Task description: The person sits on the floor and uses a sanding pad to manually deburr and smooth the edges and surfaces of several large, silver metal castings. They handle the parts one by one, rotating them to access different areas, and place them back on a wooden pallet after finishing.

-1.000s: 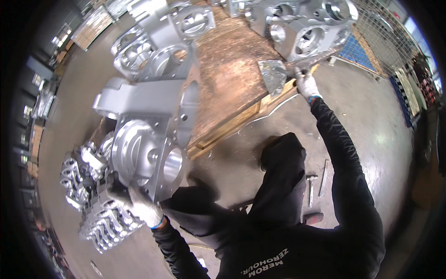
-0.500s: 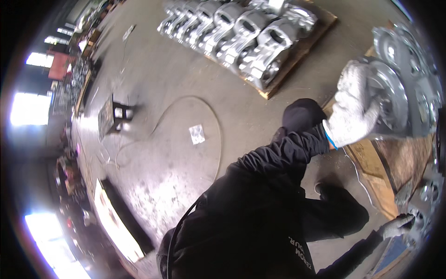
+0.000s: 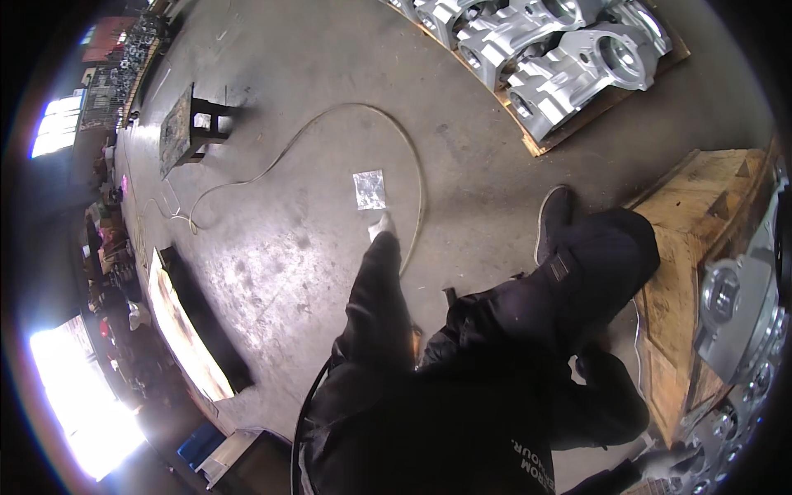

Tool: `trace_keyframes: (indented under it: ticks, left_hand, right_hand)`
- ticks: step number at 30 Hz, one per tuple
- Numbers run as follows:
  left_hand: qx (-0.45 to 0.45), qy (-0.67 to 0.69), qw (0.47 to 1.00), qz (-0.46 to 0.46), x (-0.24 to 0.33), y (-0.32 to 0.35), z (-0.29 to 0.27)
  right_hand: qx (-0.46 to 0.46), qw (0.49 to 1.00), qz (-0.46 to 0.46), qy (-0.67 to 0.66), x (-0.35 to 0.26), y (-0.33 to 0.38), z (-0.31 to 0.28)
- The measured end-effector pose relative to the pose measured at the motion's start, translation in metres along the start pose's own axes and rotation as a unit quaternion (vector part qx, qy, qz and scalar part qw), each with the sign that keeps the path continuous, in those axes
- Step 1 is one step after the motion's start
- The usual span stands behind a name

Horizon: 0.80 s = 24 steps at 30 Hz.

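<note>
1. Your left hand (image 3: 381, 224), in a pale glove, stretches out over the concrete floor (image 3: 272, 247). It carries nothing; you cannot tell how far the fingers are curled.
2. Nearest to it: a small square shiny sheet (image 3: 369, 189) flat on the floor just beyond the fingertips, apart from them. A thin hose (image 3: 330, 115) loops around that spot.
3. Your right hand (image 3: 668, 464) sits low at the frame's lower right, gloved and blurred, close to the grey metal castings (image 3: 734, 330) by the wooden crate (image 3: 685, 247). The grip cannot be told.
4. More machined castings rest on a pallet (image 3: 577, 132) at top right, well apart from both hands.
5. A dark stool-like stand (image 3: 186, 124) is at upper left.
</note>
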State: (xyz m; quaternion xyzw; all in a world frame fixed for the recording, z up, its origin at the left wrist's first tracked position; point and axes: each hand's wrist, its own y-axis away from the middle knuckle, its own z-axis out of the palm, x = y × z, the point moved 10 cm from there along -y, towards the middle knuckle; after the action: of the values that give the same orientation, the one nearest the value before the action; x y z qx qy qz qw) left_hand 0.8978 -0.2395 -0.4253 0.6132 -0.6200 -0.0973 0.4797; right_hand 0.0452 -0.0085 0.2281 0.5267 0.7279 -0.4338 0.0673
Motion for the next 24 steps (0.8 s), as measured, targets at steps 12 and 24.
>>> trace_keyframes:
  ticks: [12, 24]
  left_hand:
    - [-0.014, 0.347, 0.918, -0.192, -0.004, -0.037, 0.049]
    - [-0.126, 0.423, 0.889, 0.116, 0.120, 0.054, 0.005]
  right_hand:
    - [-0.067, 0.997, 0.017, 0.040, -0.028, -0.023, 0.031]
    - [0.048, 0.999, -0.007, 0.011, -0.064, 0.034, -0.042]
